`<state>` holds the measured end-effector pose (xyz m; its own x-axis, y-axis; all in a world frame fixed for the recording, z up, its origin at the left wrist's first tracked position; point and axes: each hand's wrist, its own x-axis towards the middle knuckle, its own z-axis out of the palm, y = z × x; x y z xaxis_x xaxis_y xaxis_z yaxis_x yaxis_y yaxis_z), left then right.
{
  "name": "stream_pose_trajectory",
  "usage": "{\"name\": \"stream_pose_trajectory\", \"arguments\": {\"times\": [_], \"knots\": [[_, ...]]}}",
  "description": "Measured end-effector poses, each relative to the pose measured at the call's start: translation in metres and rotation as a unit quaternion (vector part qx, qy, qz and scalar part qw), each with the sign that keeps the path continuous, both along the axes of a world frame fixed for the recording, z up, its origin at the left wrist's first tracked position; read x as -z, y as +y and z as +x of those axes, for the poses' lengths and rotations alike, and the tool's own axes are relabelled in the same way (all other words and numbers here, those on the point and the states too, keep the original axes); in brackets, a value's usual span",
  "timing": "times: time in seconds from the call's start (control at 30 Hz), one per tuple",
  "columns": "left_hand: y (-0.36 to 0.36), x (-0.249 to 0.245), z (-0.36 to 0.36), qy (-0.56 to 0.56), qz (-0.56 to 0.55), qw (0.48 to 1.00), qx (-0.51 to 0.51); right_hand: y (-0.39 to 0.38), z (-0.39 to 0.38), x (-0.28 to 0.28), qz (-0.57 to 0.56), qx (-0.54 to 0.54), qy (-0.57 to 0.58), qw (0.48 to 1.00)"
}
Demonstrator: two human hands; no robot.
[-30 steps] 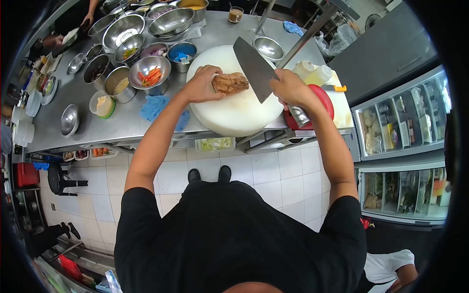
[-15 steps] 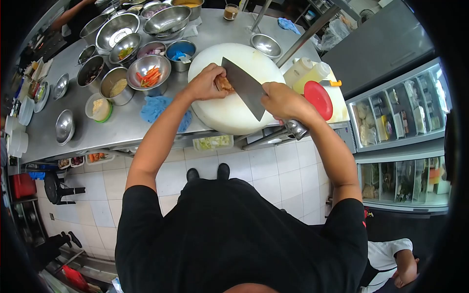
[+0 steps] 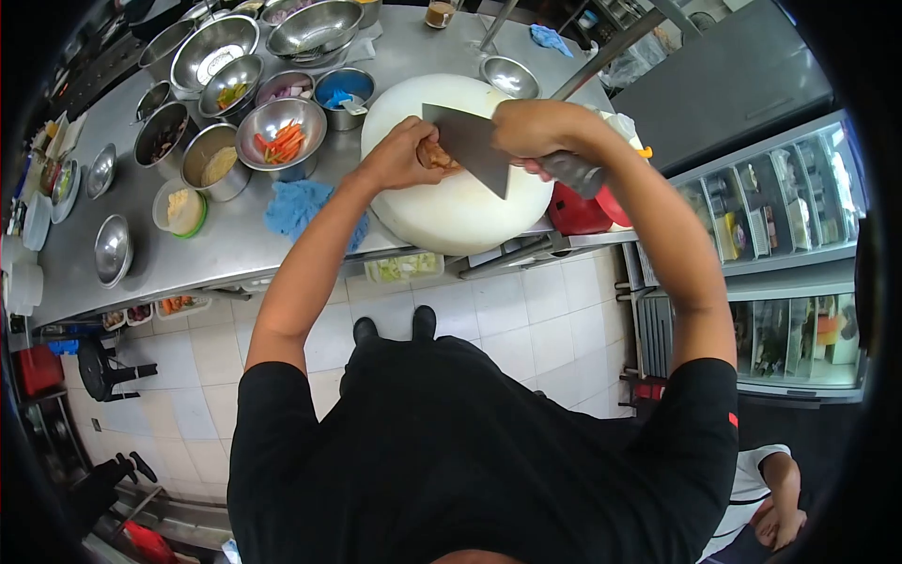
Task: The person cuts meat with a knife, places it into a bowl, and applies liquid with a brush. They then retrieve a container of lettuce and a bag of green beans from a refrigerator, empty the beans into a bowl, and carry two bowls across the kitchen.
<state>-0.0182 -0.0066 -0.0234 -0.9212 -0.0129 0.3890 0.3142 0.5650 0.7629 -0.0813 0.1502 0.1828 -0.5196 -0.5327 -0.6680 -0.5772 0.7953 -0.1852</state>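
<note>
A round white cutting board (image 3: pixel 442 211) lies on the steel counter (image 3: pixel 225 244). On it sits a brown piece of cooked meat (image 3: pixel 434 156), mostly hidden. My left hand (image 3: pixel 396 155) presses on the meat from the left. My right hand (image 3: pixel 537 130) grips the steel handle of a broad cleaver (image 3: pixel 470 146), whose blade stands over the meat's right side, touching or just above it.
Several steel bowls with chopped vegetables (image 3: pixel 279 141) stand left of the board, and larger empty bowls (image 3: pixel 315 28) lie behind. A blue cloth (image 3: pixel 296 207) lies at the counter edge. A red container (image 3: pixel 578 211) sits right of the board. A glass-front fridge (image 3: pixel 789 244) stands at right. Another person (image 3: pixel 766 498) is at bottom right.
The cleaver came down from raised at the right onto the meat. My right arm has swung higher and leftward, and the view has shifted slightly.
</note>
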Motion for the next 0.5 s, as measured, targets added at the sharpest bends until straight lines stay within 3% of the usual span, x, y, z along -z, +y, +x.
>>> {"name": "stream_pose_trajectory", "arguments": {"times": [0.07,0.17,0.33,0.5], "knots": [[0.0,0.001,-0.001,0.019,-0.043,0.999,-0.011,-0.002,0.008,-0.009,0.027,-0.003,0.015,1.0],[0.001,0.0,-0.002,-0.009,-0.021,1.0,-0.015,-0.003,0.014,0.006,-0.037,0.016,0.031,0.999],[0.003,-0.005,0.0,-0.01,-0.02,0.999,-0.028,0.01,0.008,0.009,-0.007,-0.015,0.02,1.0],[0.004,-0.006,0.0,-0.016,-0.037,0.999,-0.036,0.019,0.014,0.03,-0.092,0.026,0.004,0.995]]}}
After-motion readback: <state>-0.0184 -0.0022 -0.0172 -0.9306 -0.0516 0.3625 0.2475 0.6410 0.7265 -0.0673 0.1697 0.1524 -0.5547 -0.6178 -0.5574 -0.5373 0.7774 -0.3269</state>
